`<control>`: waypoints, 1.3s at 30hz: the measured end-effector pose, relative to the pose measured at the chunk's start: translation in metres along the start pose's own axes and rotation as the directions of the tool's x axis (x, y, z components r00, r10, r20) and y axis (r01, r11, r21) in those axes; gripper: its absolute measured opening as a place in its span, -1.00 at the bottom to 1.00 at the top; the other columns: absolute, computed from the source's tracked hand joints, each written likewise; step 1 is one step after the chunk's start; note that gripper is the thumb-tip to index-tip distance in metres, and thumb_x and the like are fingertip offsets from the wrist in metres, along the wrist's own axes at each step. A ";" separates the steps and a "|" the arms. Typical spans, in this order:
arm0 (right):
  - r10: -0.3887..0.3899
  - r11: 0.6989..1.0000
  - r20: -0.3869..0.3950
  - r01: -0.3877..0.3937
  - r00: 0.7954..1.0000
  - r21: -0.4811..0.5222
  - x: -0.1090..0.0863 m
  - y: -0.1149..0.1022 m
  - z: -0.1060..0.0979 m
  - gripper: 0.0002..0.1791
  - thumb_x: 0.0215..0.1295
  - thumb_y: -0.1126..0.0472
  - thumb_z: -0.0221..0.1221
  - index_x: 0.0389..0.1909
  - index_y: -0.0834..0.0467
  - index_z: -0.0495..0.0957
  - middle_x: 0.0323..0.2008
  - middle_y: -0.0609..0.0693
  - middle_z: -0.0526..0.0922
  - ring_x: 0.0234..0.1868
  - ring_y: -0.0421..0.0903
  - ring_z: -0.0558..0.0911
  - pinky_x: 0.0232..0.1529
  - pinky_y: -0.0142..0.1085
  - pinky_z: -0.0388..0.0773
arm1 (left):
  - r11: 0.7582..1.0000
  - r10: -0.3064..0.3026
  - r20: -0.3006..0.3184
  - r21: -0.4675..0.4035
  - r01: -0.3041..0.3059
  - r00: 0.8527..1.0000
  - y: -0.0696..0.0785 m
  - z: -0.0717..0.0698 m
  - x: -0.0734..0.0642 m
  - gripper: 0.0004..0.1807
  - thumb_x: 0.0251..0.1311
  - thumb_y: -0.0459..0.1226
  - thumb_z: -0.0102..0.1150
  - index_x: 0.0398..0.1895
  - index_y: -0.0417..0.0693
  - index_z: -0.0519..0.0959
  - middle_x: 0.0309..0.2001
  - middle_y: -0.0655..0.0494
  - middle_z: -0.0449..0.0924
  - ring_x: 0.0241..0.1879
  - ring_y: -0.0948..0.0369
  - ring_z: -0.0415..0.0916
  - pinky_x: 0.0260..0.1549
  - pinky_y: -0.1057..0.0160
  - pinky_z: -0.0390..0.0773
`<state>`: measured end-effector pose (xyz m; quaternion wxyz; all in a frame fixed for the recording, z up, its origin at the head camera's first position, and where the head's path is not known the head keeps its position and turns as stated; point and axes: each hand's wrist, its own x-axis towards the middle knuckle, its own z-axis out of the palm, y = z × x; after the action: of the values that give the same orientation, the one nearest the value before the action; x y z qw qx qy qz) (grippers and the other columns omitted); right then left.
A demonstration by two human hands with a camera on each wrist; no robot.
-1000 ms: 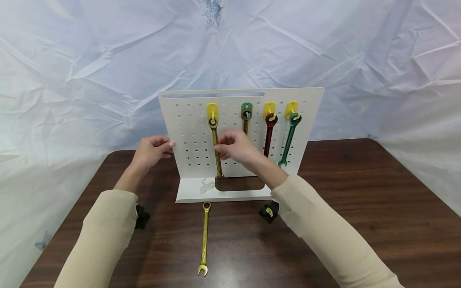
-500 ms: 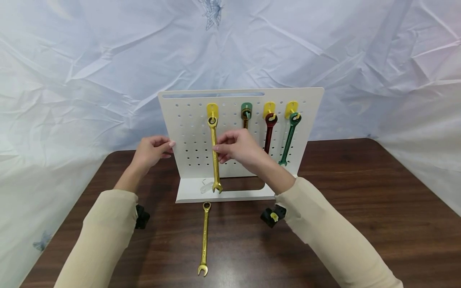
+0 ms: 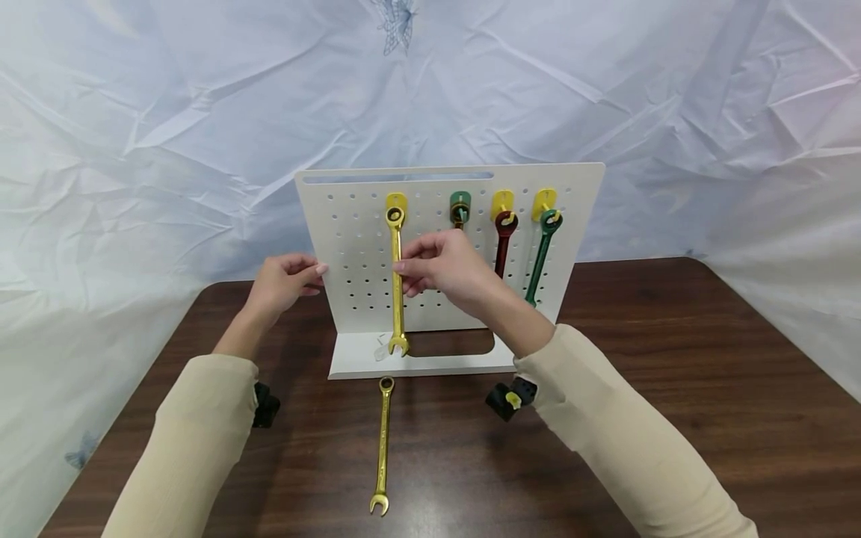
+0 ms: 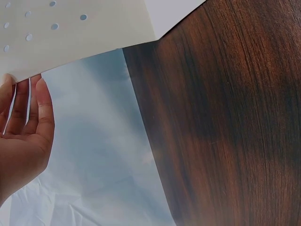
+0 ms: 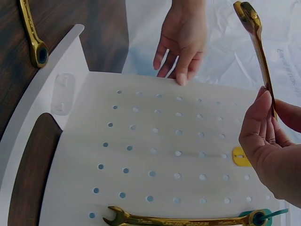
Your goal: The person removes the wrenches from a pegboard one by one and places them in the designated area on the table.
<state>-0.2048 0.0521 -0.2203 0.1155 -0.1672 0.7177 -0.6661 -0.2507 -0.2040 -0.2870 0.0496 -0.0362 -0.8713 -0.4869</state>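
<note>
R hand: thumb & fingertips pinch gold wrench mid-shaft, approx. vertical, ring end up. Wrench is in front of yellow hook, off it (cf. R wrist view). L hand: thumb & fingers grip L edge of board. Board R side: red wrench, green wrench, both hung. 2nd gold wrench on table, in front of board.

a creased, bluish-white cloth hangs behind and along both sides, with a blue butterfly print high near the middle and a fainter blue motif low at left. the dark brown, wood-grain worktop has rounded far corners and a soft glare at its near middle.
</note>
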 end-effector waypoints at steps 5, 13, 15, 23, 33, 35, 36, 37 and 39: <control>0.002 0.999 0.000 -0.002 1.000 -0.033 -0.004 -0.002 -0.002 -0.86 0.20 0.44 0.15 -0.26 0.44 0.49 -0.43 0.18 0.58 -0.52 -0.07 0.56 -0.37 -0.24 0.64 | 1.000 0.002 0.001 -0.002 -0.002 1.000 0.001 0.000 -0.001 -0.65 0.25 -0.18 0.09 -0.15 -0.36 0.51 -0.22 -0.19 0.55 -0.26 0.14 0.52 -0.31 0.35 0.62; 0.059 0.998 0.016 -0.059 0.998 -0.028 -0.013 0.004 -0.008 -0.92 0.18 0.48 0.14 -0.31 0.41 0.46 -0.45 0.19 0.58 -0.51 -0.05 0.57 -0.36 -0.21 0.64 | 1.000 0.004 0.003 -0.004 -0.004 1.000 -0.003 -0.001 0.000 -0.67 0.26 -0.20 0.08 -0.15 -0.36 0.51 -0.21 -0.19 0.55 -0.26 0.13 0.53 -0.29 0.31 0.62; 0.073 0.997 0.026 -0.072 0.997 -0.030 -0.015 0.009 -0.009 -0.96 0.18 0.48 0.13 -0.35 0.37 0.47 -0.46 0.18 0.57 -0.51 -0.05 0.57 -0.36 -0.21 0.64 | 1.000 0.002 0.003 0.000 -0.002 1.000 -0.004 -0.001 0.001 -0.68 0.26 -0.20 0.08 -0.14 -0.35 0.51 -0.20 -0.18 0.55 -0.24 0.11 0.53 -0.30 0.32 0.62; 0.153 0.987 0.080 -0.149 0.985 -0.060 -0.026 0.038 -0.014 -0.96 0.17 0.51 0.13 -0.38 0.36 0.47 -0.50 0.17 0.57 -0.56 -0.06 0.58 -0.35 -0.13 0.65 | 1.000 0.005 0.005 -0.004 -0.005 1.000 -0.003 0.000 0.001 -0.68 0.27 -0.21 0.07 -0.13 -0.35 0.51 -0.18 -0.18 0.55 -0.23 0.11 0.53 -0.32 0.36 0.62; 0.239 0.970 0.186 -0.243 0.953 -0.001 -0.040 0.086 -0.011 -0.93 0.14 0.57 0.09 -0.43 0.39 0.44 -0.58 0.11 0.56 -0.63 -0.10 0.56 -0.47 -0.23 0.65 | 0.994 0.047 0.017 -0.100 -0.046 0.999 -0.017 -0.001 0.010 -0.63 0.13 -0.09 0.21 -0.23 -0.26 0.56 -0.24 -0.09 0.60 -0.29 0.12 0.55 -0.26 0.14 0.63; 0.262 0.963 0.198 -0.270 0.945 0.014 -0.043 0.094 -0.009 -0.93 0.13 0.58 0.09 -0.44 0.39 0.43 -0.59 0.11 0.55 -0.64 -0.10 0.56 -0.49 -0.25 0.65 | 0.994 0.045 0.018 -0.101 -0.043 0.999 -0.017 -0.001 0.010 -0.64 0.13 -0.09 0.21 -0.23 -0.25 0.56 -0.24 -0.09 0.59 -0.28 0.11 0.55 -0.24 0.12 0.62; 0.276 0.958 0.200 -0.285 0.940 0.019 -0.044 0.098 -0.008 -0.92 0.12 0.58 0.09 -0.44 0.39 0.43 -0.60 0.11 0.55 -0.64 -0.11 0.55 -0.49 -0.26 0.64 | 0.995 0.039 0.017 -0.097 -0.037 0.999 -0.016 -0.001 0.010 -0.65 0.15 -0.11 0.20 -0.23 -0.26 0.56 -0.23 -0.10 0.59 -0.27 0.10 0.55 -0.24 0.13 0.62; 0.286 0.955 0.201 -0.296 0.937 0.021 -0.046 0.102 -0.007 -0.92 0.12 0.58 0.09 -0.45 0.39 0.43 -0.61 0.11 0.54 -0.65 -0.11 0.55 -0.50 -0.27 0.64 | 0.996 0.036 0.014 -0.087 -0.034 0.999 -0.016 -0.001 0.010 -0.66 0.16 -0.12 0.19 -0.22 -0.26 0.56 -0.22 -0.11 0.59 -0.26 0.09 0.55 -0.26 0.16 0.63; 0.303 0.950 0.203 -0.313 0.931 0.018 -0.048 0.109 -0.005 -0.92 0.11 0.58 0.10 -0.46 0.40 0.42 -0.62 0.11 0.54 -0.66 -0.12 0.55 -0.51 -0.27 0.64 | 1.000 0.007 0.002 -0.027 -0.006 1.000 -0.004 0.000 0.002 -0.64 0.22 -0.15 0.12 -0.17 -0.33 0.53 -0.17 -0.17 0.56 -0.21 0.03 0.53 -0.22 0.18 0.62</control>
<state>-0.1719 0.0820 -0.3306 0.2931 -0.1149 0.7031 -0.6376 -0.2534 -0.2062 -0.2903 0.0498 -0.0402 -0.8646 -0.4983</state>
